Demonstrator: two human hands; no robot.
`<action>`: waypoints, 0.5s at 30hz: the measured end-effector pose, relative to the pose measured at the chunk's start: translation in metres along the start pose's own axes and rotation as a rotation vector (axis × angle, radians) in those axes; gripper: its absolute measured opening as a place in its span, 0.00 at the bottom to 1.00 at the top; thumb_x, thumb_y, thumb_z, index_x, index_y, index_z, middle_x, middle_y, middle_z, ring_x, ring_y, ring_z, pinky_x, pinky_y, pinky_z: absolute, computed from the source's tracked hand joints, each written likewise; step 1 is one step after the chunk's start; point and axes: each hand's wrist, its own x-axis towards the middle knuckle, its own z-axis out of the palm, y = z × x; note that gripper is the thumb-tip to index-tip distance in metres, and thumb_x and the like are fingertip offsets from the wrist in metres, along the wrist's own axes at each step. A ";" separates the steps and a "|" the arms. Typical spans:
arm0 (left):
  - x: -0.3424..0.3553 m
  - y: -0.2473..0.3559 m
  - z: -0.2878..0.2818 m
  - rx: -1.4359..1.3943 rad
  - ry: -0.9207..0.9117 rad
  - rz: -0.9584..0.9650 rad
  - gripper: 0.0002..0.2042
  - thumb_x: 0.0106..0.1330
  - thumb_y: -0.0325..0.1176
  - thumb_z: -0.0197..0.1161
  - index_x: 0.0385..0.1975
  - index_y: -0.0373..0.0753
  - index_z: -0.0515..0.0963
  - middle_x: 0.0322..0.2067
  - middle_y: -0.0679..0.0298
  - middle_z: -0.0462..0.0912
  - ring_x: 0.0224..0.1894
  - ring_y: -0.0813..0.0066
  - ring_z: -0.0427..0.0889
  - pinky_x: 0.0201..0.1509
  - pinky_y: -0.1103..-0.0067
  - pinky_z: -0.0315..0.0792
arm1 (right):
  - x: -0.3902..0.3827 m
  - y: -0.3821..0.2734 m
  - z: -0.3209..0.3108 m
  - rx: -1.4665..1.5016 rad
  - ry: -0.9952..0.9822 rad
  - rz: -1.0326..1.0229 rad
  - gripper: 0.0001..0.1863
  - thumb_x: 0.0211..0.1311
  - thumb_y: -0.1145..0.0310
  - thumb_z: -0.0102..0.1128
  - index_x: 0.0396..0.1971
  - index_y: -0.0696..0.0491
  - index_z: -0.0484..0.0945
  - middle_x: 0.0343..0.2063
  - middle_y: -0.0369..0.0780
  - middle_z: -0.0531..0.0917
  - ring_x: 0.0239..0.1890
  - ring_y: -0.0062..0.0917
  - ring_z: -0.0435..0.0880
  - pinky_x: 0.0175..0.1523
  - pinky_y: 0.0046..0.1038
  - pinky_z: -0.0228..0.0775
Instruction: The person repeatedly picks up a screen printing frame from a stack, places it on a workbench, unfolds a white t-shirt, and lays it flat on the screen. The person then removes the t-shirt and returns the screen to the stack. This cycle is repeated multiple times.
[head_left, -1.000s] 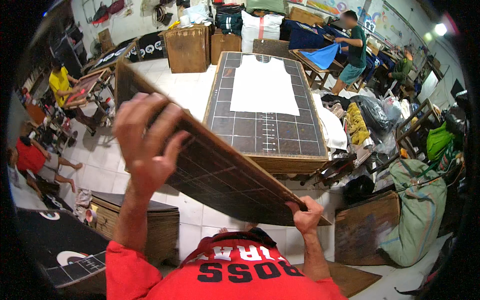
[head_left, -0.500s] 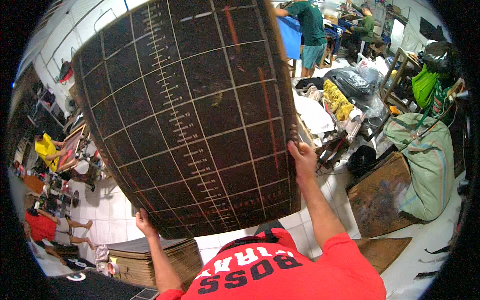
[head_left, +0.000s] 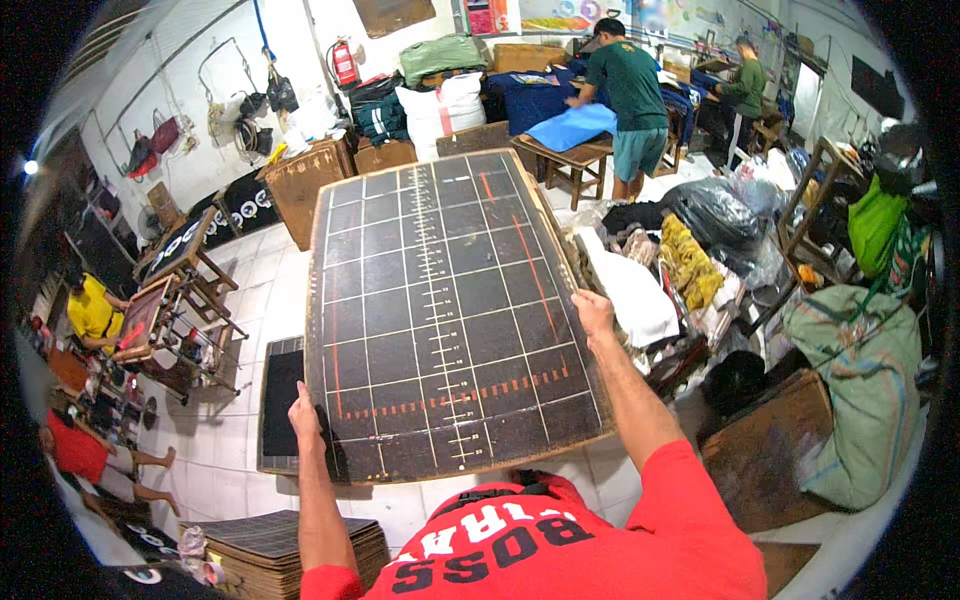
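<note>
A large black board [head_left: 400, 290] with a white grid, a ruler scale down its middle and orange lines lies tilted in front of me. My left hand [head_left: 306, 412] grips its left edge near the close corner. On the opposite edge, my right hand [head_left: 596, 316] holds on somewhat farther up, with the thumb on top. The fingers of both hands are partly hidden beneath the board. Below its left side, a smaller dark panel [head_left: 283, 405] shows, partly covered by the board.
A stack of gridded boards [head_left: 290, 575] stands at lower left. To the right are a stained brown board [head_left: 770, 450], a green sack [head_left: 862, 400] and heaped plastic bags [head_left: 715, 190]. A person in dark green [head_left: 628, 85] works at a low wooden table [head_left: 575, 155]; others work at left.
The board has come down from a steep, raised position to a flatter one, with both hands still on it. The far wall and its piled goods now show beyond its top edge.
</note>
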 end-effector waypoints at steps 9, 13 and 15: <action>0.030 -0.015 0.083 0.526 0.010 0.132 0.25 0.71 0.54 0.59 0.48 0.35 0.84 0.37 0.54 0.87 0.43 0.62 0.85 0.51 0.68 0.74 | 0.050 0.038 -0.012 -0.648 -0.031 -0.024 0.30 0.63 0.56 0.63 0.64 0.50 0.75 0.57 0.52 0.80 0.60 0.46 0.78 0.66 0.39 0.69; 0.014 -0.017 0.079 0.243 -0.120 0.034 0.22 0.74 0.49 0.58 0.53 0.36 0.82 0.43 0.58 0.87 0.45 0.70 0.83 0.52 0.73 0.74 | 0.050 0.045 -0.019 -0.588 -0.041 0.061 0.31 0.64 0.58 0.63 0.66 0.50 0.73 0.60 0.53 0.78 0.63 0.46 0.77 0.66 0.39 0.68; 0.017 -0.014 0.070 0.267 -0.180 0.025 0.21 0.74 0.47 0.58 0.54 0.35 0.82 0.44 0.60 0.87 0.45 0.73 0.82 0.51 0.75 0.74 | 0.048 0.046 -0.019 -0.537 -0.008 -0.016 0.29 0.64 0.66 0.64 0.65 0.56 0.74 0.57 0.51 0.82 0.59 0.38 0.82 0.63 0.33 0.71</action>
